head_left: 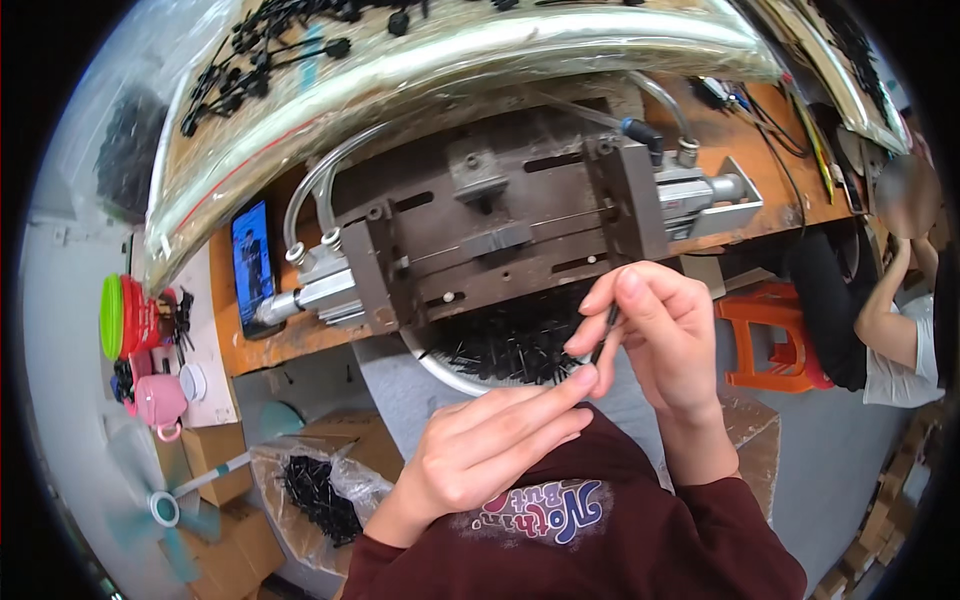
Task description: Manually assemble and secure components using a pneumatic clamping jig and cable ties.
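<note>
My right hand (pixel 665 335) pinches a thin black rod-like part (pixel 606 335) between thumb and fingers, just above my lap. Beside it, my left hand (pixel 490 440) has its fingers stretched out, their tips close to the part's lower end; its thumb is hidden, and I cannot tell whether it touches the part. Behind my hands, under the bench edge, a round pale-rimmed container (pixel 432 372) holds many small black parts (pixel 510 345). In front stands a dark metal fixture (pixel 440 225) with a small metal block (pixel 497 239) on a rod at its middle.
Air cylinders (pixel 330 290) with clear hoses flank the fixture on the wooden bench (pixel 262 355). A phone (pixel 254 262) leans at left. Beyond lies a plastic-wrapped tray edge (pixel 470 55) with black parts. A bag of black parts (pixel 320 495), fan (pixel 165 508), orange stool (pixel 765 335) and another person (pixel 900 340) surround me.
</note>
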### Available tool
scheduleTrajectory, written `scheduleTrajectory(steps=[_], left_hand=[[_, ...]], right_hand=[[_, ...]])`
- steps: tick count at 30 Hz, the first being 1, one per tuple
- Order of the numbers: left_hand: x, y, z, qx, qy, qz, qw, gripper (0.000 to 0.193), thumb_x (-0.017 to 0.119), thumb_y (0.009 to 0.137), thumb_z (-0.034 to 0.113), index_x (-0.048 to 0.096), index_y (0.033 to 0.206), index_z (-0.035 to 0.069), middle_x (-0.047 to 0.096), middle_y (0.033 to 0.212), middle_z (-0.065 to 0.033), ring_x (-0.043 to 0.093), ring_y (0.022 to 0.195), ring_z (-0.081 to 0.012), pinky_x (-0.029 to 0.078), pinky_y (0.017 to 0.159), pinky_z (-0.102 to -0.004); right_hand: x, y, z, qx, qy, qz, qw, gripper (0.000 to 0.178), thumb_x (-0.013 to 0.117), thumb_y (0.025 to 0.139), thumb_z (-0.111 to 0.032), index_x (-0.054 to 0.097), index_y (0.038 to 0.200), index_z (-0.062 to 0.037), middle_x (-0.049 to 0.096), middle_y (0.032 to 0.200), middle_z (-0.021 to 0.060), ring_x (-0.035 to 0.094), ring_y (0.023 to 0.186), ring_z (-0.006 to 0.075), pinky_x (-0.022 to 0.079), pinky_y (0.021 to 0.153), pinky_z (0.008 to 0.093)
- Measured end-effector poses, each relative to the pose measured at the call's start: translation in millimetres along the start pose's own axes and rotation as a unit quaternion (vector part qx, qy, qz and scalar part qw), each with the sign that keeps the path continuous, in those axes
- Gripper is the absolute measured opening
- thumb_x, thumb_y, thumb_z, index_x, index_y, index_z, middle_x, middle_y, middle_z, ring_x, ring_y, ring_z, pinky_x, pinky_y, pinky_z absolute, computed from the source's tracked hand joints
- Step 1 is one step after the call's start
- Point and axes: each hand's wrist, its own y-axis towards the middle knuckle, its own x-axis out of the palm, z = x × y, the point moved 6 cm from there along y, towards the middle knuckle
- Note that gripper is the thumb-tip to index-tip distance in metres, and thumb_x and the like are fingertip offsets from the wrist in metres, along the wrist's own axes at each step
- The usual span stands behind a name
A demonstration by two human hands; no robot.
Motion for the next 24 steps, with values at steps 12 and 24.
scheduleTrajectory(steps=[12, 24], left_hand=[[6, 0, -5, -0.012, -0.006, -0.005, 1.0, 0.03, 0.083, 0.065, 0.003, 0.076, 0.093, -0.001, 0.071, 0.113, -0.0151, 0.071, 0.083, -0.0217, 0.059, 0.069, -0.0295], [3, -3, -6, -0.02, -0.019, -0.01, 1.0, 0.029, 0.083, 0.067, 0.002, 0.075, 0.094, -0.002, 0.071, 0.113, -0.0155, 0.072, 0.083, -0.0217, 0.059, 0.068, -0.0291]], right_hand=[[-5, 2, 5, -0.008, -0.005, 0.012, 1.0, 0.032, 0.049, 0.104, -0.021, 0.064, 0.096, 0.0059, 0.071, 0.077, 0.0182, 0.064, 0.049, 0.0156, 0.049, 0.045, 0.0231], [-1, -2, 11, 0.0, -0.012, 0.025, 1.0, 0.03, 0.05, 0.104, -0.02, 0.064, 0.097, 0.0063, 0.071, 0.077, 0.0185, 0.064, 0.048, 0.0157, 0.048, 0.044, 0.0229]])
